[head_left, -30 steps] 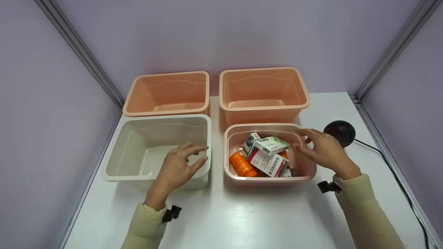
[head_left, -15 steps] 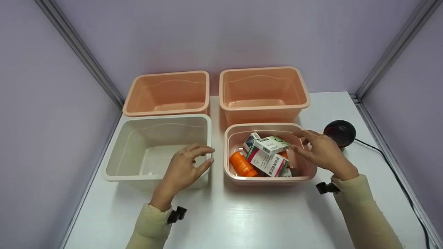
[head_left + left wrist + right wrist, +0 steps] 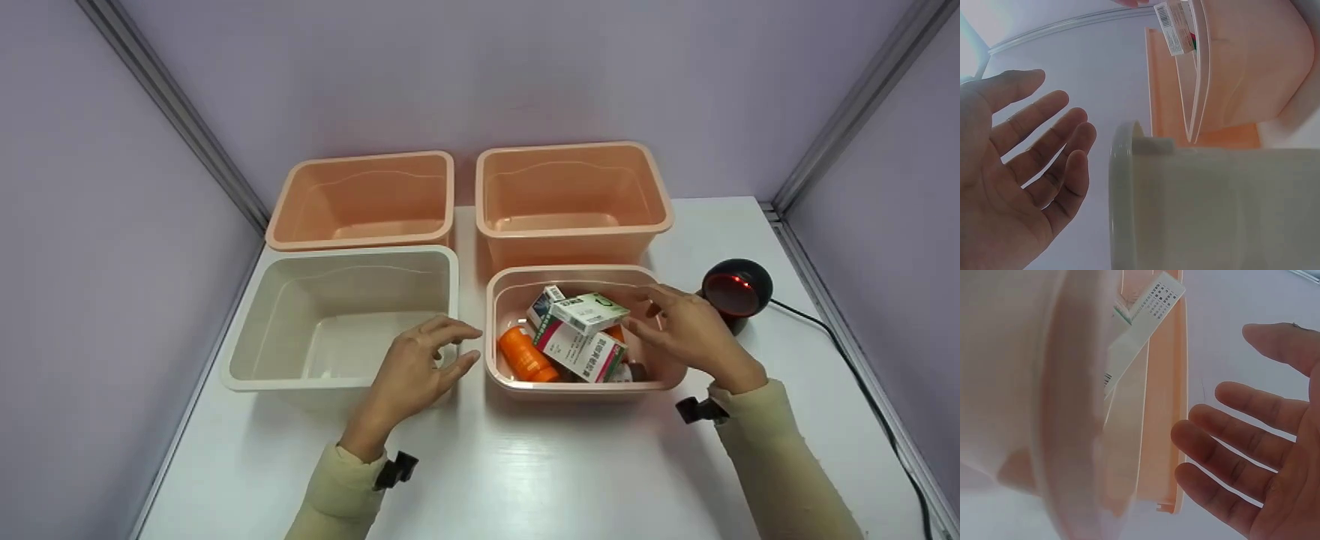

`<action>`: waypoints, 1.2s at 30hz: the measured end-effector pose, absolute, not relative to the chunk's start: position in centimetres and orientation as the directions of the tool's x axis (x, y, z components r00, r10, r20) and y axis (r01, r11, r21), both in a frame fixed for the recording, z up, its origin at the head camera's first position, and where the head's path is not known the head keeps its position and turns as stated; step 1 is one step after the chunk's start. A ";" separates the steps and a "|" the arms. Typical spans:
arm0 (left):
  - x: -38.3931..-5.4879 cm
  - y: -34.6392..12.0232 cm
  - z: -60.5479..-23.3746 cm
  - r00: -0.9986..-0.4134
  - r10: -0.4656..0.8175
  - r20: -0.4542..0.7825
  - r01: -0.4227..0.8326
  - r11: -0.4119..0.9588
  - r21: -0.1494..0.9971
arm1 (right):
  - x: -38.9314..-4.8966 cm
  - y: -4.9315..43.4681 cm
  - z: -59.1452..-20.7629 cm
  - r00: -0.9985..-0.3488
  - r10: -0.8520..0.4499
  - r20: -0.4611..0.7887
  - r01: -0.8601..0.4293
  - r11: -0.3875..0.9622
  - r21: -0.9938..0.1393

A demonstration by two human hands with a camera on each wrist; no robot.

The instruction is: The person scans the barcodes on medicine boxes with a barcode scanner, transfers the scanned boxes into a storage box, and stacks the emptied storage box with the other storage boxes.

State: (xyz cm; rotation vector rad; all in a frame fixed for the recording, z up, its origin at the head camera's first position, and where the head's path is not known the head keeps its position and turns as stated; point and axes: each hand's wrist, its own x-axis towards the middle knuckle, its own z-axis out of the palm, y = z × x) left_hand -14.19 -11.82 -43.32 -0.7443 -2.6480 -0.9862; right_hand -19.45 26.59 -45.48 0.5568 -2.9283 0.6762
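Observation:
My left hand [image 3: 416,371] hovers over the right rim of the grey-white bin [image 3: 300,386], fingers relaxed and holding nothing. Its fingertips point toward the pink bin [image 3: 517,386]. Over that bin's right side is my right hand [image 3: 686,326], also with nothing in its loosely bent fingers. Inside the pink bin lie an orange bottle [image 3: 527,356], a white-and-green medicine box [image 3: 589,313] on top, and a white box with a magenta stripe [image 3: 577,351] beneath it. A smaller dark-and-white box [image 3: 545,304] leans behind them. In the right wrist view, the palm and spread fingers [image 3: 1230,455] show beside the bin.
Two orange bins stand at the back, one left [image 3: 360,244] and one right [image 3: 574,234]. A round black device [image 3: 737,289] glowing red sits right of the pink bin, its cable [image 3: 847,367] running down the table's right side [image 3: 795,420].
My left hand has moved right, from over the grey-white bin toward the pink bin. My right hand has shifted slightly left. The black device now glows red.

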 end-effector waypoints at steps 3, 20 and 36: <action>-14.1 -11.5 -43.5 -0.858 0.384 0.340 0.513 0.645 0.567 | -19.5 26.4 -45.6 -0.927 -0.332 0.175 -0.375 0.829 -0.414; -13.4 -9.6 -43.9 -0.859 0.432 0.274 0.504 0.622 0.599 | -19.6 25.7 -46.0 -0.925 -0.343 0.166 -0.380 0.804 -0.457; -12.6 -8.1 -45.5 -0.879 0.441 0.181 0.440 0.607 0.662 | -19.4 24.6 -46.3 -0.927 -0.340 0.159 -0.374 0.813 -0.447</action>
